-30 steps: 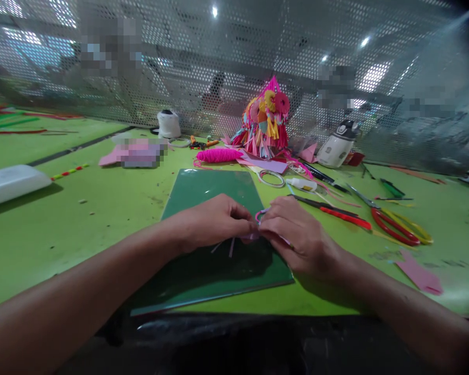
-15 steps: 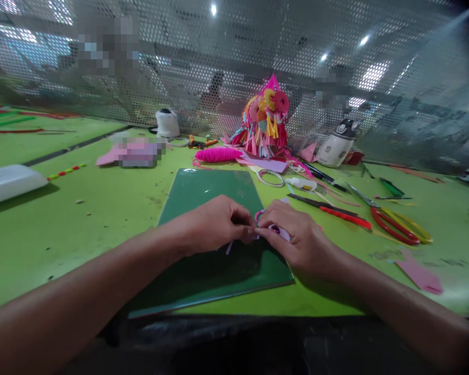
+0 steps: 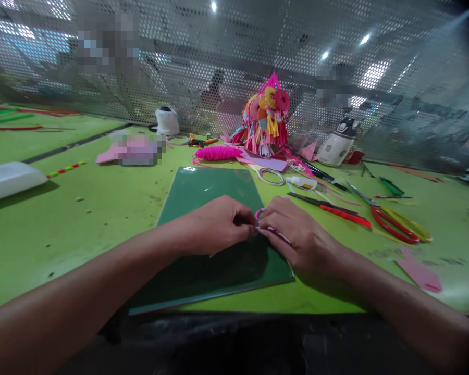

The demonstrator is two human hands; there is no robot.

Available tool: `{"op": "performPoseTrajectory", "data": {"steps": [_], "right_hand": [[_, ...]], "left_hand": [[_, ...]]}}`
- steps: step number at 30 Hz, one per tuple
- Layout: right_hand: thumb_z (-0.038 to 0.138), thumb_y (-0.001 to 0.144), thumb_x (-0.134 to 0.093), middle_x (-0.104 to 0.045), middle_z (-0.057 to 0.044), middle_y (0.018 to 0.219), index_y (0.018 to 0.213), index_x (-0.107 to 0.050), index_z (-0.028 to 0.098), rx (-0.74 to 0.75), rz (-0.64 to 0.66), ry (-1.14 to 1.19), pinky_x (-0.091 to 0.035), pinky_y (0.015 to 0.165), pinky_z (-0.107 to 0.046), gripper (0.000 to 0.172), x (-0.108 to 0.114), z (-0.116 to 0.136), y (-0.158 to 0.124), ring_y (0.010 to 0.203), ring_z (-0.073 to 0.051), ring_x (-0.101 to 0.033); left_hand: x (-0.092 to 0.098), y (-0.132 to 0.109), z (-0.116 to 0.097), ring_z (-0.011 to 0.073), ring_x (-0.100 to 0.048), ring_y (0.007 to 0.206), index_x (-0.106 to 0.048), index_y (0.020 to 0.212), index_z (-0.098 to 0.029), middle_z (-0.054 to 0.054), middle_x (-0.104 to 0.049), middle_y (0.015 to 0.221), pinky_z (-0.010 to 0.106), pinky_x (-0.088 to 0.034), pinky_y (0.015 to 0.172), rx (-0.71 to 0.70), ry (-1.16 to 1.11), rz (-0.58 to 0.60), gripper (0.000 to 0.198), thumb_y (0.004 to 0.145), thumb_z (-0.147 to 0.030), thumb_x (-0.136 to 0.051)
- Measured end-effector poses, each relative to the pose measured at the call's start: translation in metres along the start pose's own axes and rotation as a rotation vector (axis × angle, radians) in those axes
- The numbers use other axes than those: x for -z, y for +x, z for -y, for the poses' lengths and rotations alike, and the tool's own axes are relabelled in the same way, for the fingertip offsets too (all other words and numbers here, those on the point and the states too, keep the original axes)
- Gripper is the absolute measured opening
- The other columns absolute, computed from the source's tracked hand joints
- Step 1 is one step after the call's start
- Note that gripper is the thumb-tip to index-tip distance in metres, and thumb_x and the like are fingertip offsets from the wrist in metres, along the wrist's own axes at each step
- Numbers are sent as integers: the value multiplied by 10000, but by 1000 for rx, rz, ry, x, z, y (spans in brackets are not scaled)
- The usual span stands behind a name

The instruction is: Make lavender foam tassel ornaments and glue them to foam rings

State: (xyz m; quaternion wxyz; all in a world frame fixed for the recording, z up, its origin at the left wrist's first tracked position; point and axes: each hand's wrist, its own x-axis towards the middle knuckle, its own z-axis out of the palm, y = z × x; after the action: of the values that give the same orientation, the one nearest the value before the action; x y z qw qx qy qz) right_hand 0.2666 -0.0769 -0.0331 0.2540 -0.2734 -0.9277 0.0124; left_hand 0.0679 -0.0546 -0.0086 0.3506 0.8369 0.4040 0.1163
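Observation:
My left hand (image 3: 219,225) and my right hand (image 3: 297,232) meet over the right side of a green board (image 3: 214,185), their thumbs and fingertips pinched close together. Between them is a small lilac paper piece (image 3: 276,234) with a pink curved edge (image 3: 258,214), mostly covered by my fingers. It runs under the fingers of my right hand, while the fingertips of my left hand grip its near end. How the paper is folded cannot be seen.
Beyond the board lie pink yarn (image 3: 218,153), a tape roll (image 3: 271,176) and a glue bottle (image 3: 301,183). To the right are a red-handled cutter (image 3: 346,215), scissors (image 3: 396,225) and a pink paper scrap (image 3: 420,271). A tasselled paper ornament (image 3: 266,122) stands before the mesh partition (image 3: 187,57).
The loose lilac strip end below my left fingers has gone out of sight. My right fingers have pressed down, and the paper beneath them shows as a thinner band.

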Motion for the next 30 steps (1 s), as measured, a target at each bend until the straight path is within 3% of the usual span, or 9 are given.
{"op": "performPoseTrajectory", "data": {"steps": [6, 13, 19, 23, 30], "right_hand": [[136, 942, -406, -576, -107, 844, 862, -595, 112, 101, 50, -210, -385, 771, -404, 206, 2, 7, 0, 848, -214, -464], [163, 951, -400, -585, -105, 849, 835, -602, 124, 189, 52, -342, -386, 769, -414, 236, 1, 4, 0, 828, -209, -454], [132, 930, -446, -624, -110, 878, 930, -624, 115, 253, 34, -395, -407, 799, -437, 179, 6, 3, -2, 934, -247, -504], [143, 918, -479, -633, -115, 920, 944, -627, 113, 226, -1, -299, -424, 790, -423, 152, 7, 0, -2, 913, -234, -524], [201, 929, -471, -615, -97, 911, 941, -613, 143, 5, -103, 66, -448, 785, -371, 153, 4, -1, -1, 884, -202, -540]], "left_hand": [[7, -1, -4, 107, -490, 570, -655, 682, -136, 0, -618, 641, 218, -362, 554, 67, -74, 52, 302, 825, -323, -465], [9, 0, -4, 107, -445, 573, -699, 793, -132, -18, -568, 602, 224, -331, 559, 24, 31, 61, 246, 801, -312, -532], [8, 1, 4, 115, -466, 593, -674, 819, -129, -18, -556, 617, 224, -352, 566, 39, -102, 97, 279, 804, -380, -553], [7, 0, 7, 113, -473, 606, -678, 822, -138, -13, -572, 647, 219, -344, 563, 11, -106, 93, 282, 811, -393, -558], [6, -2, 3, 105, -473, 628, -670, 848, -134, -8, -596, 689, 211, -353, 597, -13, -130, 84, 283, 853, -366, -508]]}}
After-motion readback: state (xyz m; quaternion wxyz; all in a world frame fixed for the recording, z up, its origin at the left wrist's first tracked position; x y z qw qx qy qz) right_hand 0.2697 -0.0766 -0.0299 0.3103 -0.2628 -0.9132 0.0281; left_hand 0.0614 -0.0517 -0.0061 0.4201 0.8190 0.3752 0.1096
